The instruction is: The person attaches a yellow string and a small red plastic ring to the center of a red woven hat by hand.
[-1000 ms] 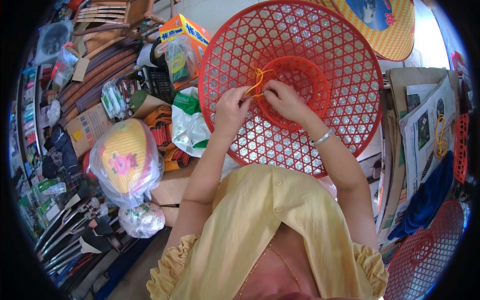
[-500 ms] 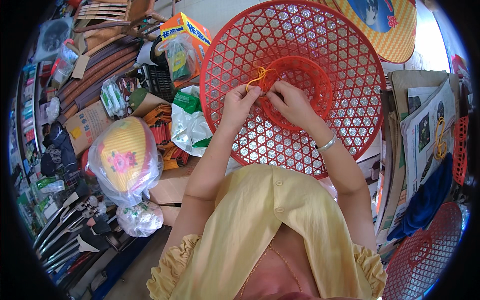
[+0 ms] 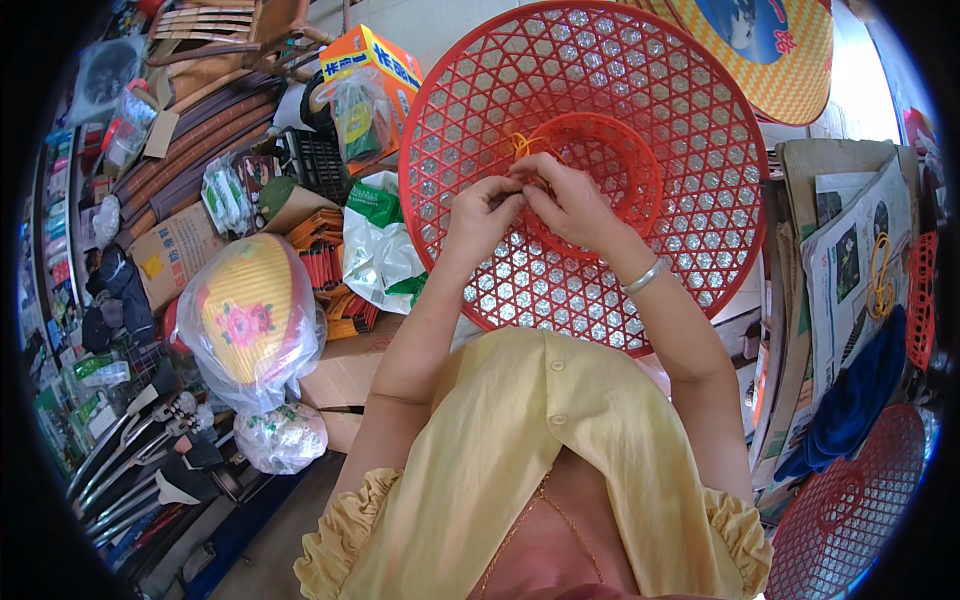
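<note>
A wide red plastic mesh hat (image 3: 690, 190), round and open-weave, lies in front of me with its inside up. Its raised inner head ring (image 3: 648, 200) shows at the middle. A thin yellow-orange cord (image 3: 522, 145) loops at the ring's left side. My left hand (image 3: 478, 220) is closed in a pinch at the left edge of the ring. My right hand (image 3: 575, 205), with a silver bangle at its wrist, is also pinched, its fingertips meeting the left ones. Both hands seem to grip the cord, though the fingers hide the pinched part.
Yellow woven hats (image 3: 800, 70) lie at the far right. Cardboard and newspapers (image 3: 850, 230) stand on the right, with another red mesh hat (image 3: 850, 510) below. At left are a bagged yellow hat (image 3: 250, 310), a white-green plastic bag (image 3: 375, 250) and an orange box (image 3: 385, 60).
My right hand has turned over and shifted left and up, its fingers now covering much of the cord. My left hand has moved slightly, staying pinched. The hat has shifted slightly left.
</note>
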Demonstrator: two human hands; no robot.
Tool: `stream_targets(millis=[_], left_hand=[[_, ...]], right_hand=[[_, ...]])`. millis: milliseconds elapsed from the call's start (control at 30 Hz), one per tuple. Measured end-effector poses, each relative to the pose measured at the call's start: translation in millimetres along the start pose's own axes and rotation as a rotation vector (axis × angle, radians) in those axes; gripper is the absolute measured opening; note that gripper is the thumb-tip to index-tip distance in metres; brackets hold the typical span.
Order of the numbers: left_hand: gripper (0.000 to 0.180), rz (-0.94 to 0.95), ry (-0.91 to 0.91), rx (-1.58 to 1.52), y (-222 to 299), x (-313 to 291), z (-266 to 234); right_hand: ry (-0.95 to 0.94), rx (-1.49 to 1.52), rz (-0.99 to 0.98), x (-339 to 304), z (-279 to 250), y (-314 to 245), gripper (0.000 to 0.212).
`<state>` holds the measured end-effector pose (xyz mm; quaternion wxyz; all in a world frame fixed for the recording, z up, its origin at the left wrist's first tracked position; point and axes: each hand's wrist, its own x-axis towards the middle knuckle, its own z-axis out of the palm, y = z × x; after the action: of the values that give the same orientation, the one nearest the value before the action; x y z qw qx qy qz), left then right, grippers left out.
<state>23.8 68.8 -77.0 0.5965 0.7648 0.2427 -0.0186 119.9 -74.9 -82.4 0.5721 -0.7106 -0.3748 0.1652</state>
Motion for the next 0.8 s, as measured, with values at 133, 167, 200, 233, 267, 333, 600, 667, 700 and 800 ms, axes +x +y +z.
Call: stream_targets(millis=[133,167,200,233,267,333,600,667,700,800], left_hand=[[0.014,0.019,0.019,-0.08,-2,3,2],[0.013,0.019,0.048,-0.073,-4,4,3],[0.013,0.018,0.049,-0.074,-6,6,3],[0.013,0.015,0.059,-0.11,-9,7,3],[0.013,0.013,0.069,-0.146,-11,8,3],[0.015,0.014,0.068,-0.162,-11,11,4],[0.036,0.024,0.086,-0.049,3,6,0],[0.042,0.159,0.116,0.095,5,2,-1],[0.042,0.159,0.116,0.095,6,0,-1],[0.046,0.091,0.056,0.016,6,-3,1]], right_hand=[[-0.057,0.082,0.239,-5,0,6,0.022],[-0.058,0.082,0.239,-6,-2,6,0.022],[-0.112,-0.03,0.306,-4,-7,-3,0.021],[-0.166,-0.142,0.371,-3,-9,-8,0.021],[-0.169,-0.142,0.371,-5,-6,-6,0.021],[0.002,-0.171,0.254,-8,4,1,0.019],[0.149,-0.278,-0.087,-8,13,9,0.018],[0.127,-0.292,-0.088,-9,12,9,0.019],[0.117,-0.286,-0.08,-9,11,10,0.019],[0.11,-0.221,-0.028,-9,12,10,0.018]])
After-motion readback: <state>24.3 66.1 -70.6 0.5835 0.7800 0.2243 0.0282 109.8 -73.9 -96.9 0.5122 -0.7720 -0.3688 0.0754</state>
